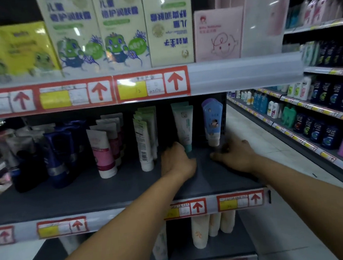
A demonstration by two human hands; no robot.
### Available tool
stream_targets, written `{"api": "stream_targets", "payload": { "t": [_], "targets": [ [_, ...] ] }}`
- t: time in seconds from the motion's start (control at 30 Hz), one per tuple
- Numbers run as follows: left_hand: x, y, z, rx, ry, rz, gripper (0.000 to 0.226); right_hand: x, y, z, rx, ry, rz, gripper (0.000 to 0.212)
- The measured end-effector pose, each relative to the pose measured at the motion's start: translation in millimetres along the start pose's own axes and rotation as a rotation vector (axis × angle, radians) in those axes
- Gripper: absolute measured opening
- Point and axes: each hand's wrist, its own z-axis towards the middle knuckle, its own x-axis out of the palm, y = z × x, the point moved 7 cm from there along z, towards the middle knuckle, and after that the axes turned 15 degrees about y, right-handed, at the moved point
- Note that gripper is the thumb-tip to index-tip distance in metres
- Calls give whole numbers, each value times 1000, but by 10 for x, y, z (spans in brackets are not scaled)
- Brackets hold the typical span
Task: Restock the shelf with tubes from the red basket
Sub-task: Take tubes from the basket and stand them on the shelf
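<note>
A white and teal tube (183, 124) stands cap-down on the dark middle shelf (109, 190), with another like it behind. My left hand (177, 160) is at its base, fingers curled around the teal cap. To the right stands a blue and white tube (212, 121) with a cartoon figure. My right hand (236, 155) lies on the shelf just below and right of it, thumb stretched left, fingers blurred and apart from the tube. The red basket is not in view.
Rows of other tubes fill the shelf to the left: green and white (144, 140), pink and white (102, 151), dark blue (56, 157). Boxed creams (123, 29) stand on the shelf above. More tubes (201, 231) hang below. An aisle floor (251, 143) and bottle shelves (322, 115) lie to the right.
</note>
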Motion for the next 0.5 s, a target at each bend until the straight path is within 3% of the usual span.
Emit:
{"api": "stream_targets", "payload": {
  "t": [0.13,0.3,0.5],
  "targets": [
    [-125,37,-359,72,-1,47,42,155,31,-259,16,34,-101,63],
    [-281,160,-833,119,-1,92,40,276,343,-710,-84,-203,-170,31],
    [-565,444,-1421,178,-84,185,25,661,963,-1125,-311,-319,-237,30]
  ]
}}
